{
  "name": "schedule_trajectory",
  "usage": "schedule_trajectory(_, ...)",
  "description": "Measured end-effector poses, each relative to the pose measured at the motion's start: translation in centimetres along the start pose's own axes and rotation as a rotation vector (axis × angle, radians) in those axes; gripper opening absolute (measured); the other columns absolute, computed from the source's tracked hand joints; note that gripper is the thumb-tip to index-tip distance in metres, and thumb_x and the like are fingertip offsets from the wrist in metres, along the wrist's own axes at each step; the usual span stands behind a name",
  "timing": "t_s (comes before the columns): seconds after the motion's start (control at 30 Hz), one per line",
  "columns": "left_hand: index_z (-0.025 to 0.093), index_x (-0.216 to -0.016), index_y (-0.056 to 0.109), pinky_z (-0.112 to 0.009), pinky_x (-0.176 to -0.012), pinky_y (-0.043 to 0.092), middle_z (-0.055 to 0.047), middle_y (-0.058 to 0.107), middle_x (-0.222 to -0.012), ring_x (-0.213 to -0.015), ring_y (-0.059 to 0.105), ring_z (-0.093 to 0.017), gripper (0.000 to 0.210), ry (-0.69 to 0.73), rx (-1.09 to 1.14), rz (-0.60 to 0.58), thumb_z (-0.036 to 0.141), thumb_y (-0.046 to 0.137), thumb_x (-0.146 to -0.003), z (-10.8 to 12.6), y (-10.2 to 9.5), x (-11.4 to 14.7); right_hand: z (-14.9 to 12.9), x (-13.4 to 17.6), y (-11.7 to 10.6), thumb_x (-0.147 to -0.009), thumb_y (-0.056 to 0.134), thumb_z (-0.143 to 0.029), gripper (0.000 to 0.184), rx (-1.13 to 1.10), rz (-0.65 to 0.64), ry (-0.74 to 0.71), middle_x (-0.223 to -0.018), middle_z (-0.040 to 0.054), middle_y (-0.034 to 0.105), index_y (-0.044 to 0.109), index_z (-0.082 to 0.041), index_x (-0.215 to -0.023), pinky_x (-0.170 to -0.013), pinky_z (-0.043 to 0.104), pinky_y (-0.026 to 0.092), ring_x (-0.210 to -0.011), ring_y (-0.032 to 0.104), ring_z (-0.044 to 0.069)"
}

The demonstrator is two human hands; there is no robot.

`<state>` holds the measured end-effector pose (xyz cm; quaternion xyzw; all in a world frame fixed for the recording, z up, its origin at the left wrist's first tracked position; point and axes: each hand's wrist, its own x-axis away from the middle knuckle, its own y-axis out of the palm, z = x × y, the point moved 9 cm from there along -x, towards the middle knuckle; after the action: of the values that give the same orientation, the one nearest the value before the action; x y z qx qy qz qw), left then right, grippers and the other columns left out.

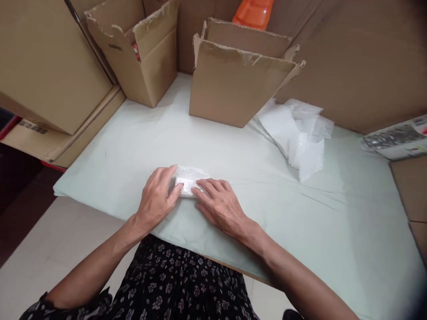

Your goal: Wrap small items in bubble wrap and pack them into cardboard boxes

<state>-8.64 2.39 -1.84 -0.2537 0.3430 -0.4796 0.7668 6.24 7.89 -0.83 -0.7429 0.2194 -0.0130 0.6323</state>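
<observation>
A small bubble-wrapped packet (189,180) is lying flat on the pale green worktop (333,222), close to its near edge and left of the middle.

Left hand (156,198): laid palm-down against the packet's left end, fingers loosely curled, thumb tip pressed onto the packet's near-left corner. The packet is touched and pressed down, not closed around or lifted.

Right hand (218,204): laid flat on the worktop at the packet's right side, fingers extended and close together, index fingertip on the packet's near-right edge. Again only pressed on, nothing enclosed.

What is inside the wrap cannot be told; only a whitish flat shape is seen through the bubbles.

Other items:
- An open cardboard box (233,84) is standing at the far edge, roughly centre, flaps up and ragged.
- A second open box (147,58) is set at the far-left corner, tilted; something red is glimpsed inside.
- A loose pile of bubble-wrap sheets (296,133) is lying just right of the centre box, well apart from the hands.
- A large carton (50,62) is overhanging the left edge.
- A printed flat pack (396,140) is resting at the right edge.
- An orange plastic item (253,12) is partly seen behind the centre box.

A dark floral garment (173,284) is seen below the near edge.
</observation>
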Motion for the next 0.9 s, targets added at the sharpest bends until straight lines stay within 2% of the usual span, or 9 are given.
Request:
schedule_trajectory(0.13,0.018,-0.150,0.039,-0.034,-0.082,0.061,-0.014,0.065,-0.123,-0.103,0.070,-0.020,0.061,-0.338,0.438,-0.015,0.036,0.060,-0.096,-2.0,0.1,2.5,2.4,-0.8,0.1,-0.103,0.051,-0.022,0.026,-0.233,0.096,0.187,-0.114,0.0122,0.076,0.067,-0.018,-0.123,-0.086,0.043,0.053,-0.100,0.069,0.026)
schedule_trajectory(0.27,0.017,-0.157,0.025,-0.035,-0.093,0.060,-0.015,0.067,-0.126,-0.111,0.071,-0.022,0.074,-0.475,0.746,-0.119,0.035,0.061,-0.095,-0.6,2.0,3.4,2.4,0.4,-0.1,-0.101,0.057,-0.031,0.026,-0.578,0.048,0.241,-0.120,0.0084,0.075,0.069,-0.026,-0.124,-0.097,0.045,0.054,-0.108,0.070,0.023)
schedule_trajectory(0.4,0.019,-0.155,0.035,-0.030,-0.082,0.061,-0.009,0.070,-0.111,-0.092,0.073,-0.019,0.070,-0.399,0.752,-0.163,0.031,0.064,-0.093,2.1,3.3,2.2,3.4,2.4,-0.7,-0.094,0.067,-0.046,0.059,-0.778,0.012,0.305,-0.145,0.0155,0.061,0.054,-0.023,-0.147,-0.103,0.046,0.054,-0.129,0.061,0.028)
schedule_trajectory(0.5,0.021,-0.152,0.040,-0.031,-0.083,0.061,-0.008,0.070,-0.112,-0.093,0.072,-0.018,0.064,-0.197,0.570,-0.209,0.028,0.064,-0.093,4.0,3.8,0.2,4.3,3.5,0.0,-0.099,0.059,-0.045,0.047,-1.022,-0.077,0.343,-0.122,0.0105,0.074,0.062,-0.019,-0.138,-0.087,0.034,0.059,-0.105,0.072,0.023)
schedule_trajectory(0.57,0.021,-0.151,0.041,-0.036,-0.089,0.061,-0.010,0.070,-0.117,-0.101,0.071,-0.021,0.063,-0.020,0.379,-0.149,0.029,0.065,-0.093,5.0,3.0,-2.5,6.3,4.6,-0.3,-0.100,0.055,-0.039,0.033,-1.024,0.020,0.455,-0.105,0.0064,0.077,0.070,-0.018,-0.120,-0.079,0.029,0.058,-0.091,0.072,0.020)
schedule_trajectory(0.67,0.019,-0.150,0.042,-0.045,-0.102,0.056,-0.014,0.066,-0.130,-0.118,0.066,-0.025,0.060,0.262,0.107,0.090,0.027,0.063,-0.094,7.4,0.1,-8.8,9.6,6.9,-1.4,-0.097,0.057,-0.034,0.024,-0.884,0.234,0.628,-0.095,0.0041,0.076,0.071,-0.019,-0.110,-0.072,0.026,0.056,-0.082,0.070,0.018)
schedule_trajectory(0.77,0.017,-0.144,0.048,-0.053,-0.119,0.039,-0.013,0.058,-0.143,-0.140,0.051,-0.030,0.053,0.497,-0.111,0.250,0.019,0.058,-0.092,11.0,-1.8,-16.3,11.4,8.5,-2.4,-0.095,0.060,-0.030,0.017,-0.720,0.382,0.656,-0.095,0.0047,0.075,0.070,-0.021,-0.105,-0.074,0.029,0.057,-0.083,0.069,0.019)
schedule_trajectory(0.83,0.014,-0.145,0.046,-0.050,-0.125,0.029,-0.009,0.055,-0.146,-0.149,0.038,-0.030,0.055,0.535,-0.208,0.264,0.016,0.057,-0.090,12.9,-1.6,-21.5,11.7,8.7,-3.0,-0.094,0.063,-0.027,0.013,-0.610,0.453,0.612,-0.098,0.0058,0.074,0.070,-0.023,-0.103,-0.079,0.032,0.057,-0.089,0.069,0.021)
schedule_trajectory(0.9,0.013,-0.135,0.054,-0.050,-0.123,0.031,-0.006,0.063,-0.131,-0.144,0.045,-0.028,0.046,0.504,-0.273,0.201,0.013,0.055,-0.089,13.7,-0.4,-25.7,11.6,8.4,-3.2,-0.093,0.063,-0.023,0.012,-0.543,0.488,0.560,-0.098,0.0061,0.073,0.069,-0.023,-0.103,-0.079,0.033,0.058,-0.090,0.069,0.022)
